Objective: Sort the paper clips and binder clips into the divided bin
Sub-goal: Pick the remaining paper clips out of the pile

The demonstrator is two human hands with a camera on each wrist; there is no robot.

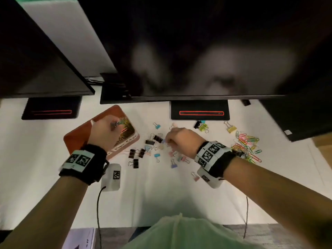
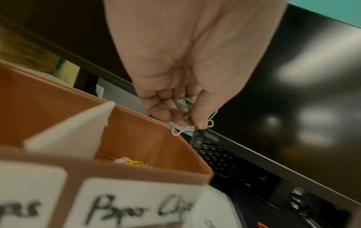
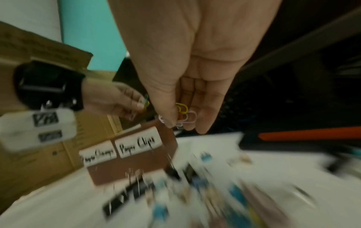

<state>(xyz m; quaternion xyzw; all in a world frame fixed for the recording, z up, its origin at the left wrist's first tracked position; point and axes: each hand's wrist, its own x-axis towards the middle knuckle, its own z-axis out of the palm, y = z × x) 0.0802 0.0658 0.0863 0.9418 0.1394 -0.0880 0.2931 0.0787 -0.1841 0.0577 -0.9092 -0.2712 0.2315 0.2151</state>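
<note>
Left hand (image 2: 187,74), palm down over the brown divided bin (image 2: 156,138), pinches a few paper clips (image 2: 185,102) above the compartment labelled for them. Right hand (image 3: 195,77), over the scattered binder clips (image 1: 142,152) on the white worktop (image 1: 161,194), pinches more clips (image 3: 184,115); motion blur obscures everything beneath it.

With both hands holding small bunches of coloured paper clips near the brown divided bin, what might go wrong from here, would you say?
1. The left hand pinches several tangled coloured paper clips close to the brown divided bin's far rim; released there, some may fall outside.

2. The right hand holds its own bunch of paper clips loosely over the scattered binder clips on the white table; dropped ones would mix in again.
</note>
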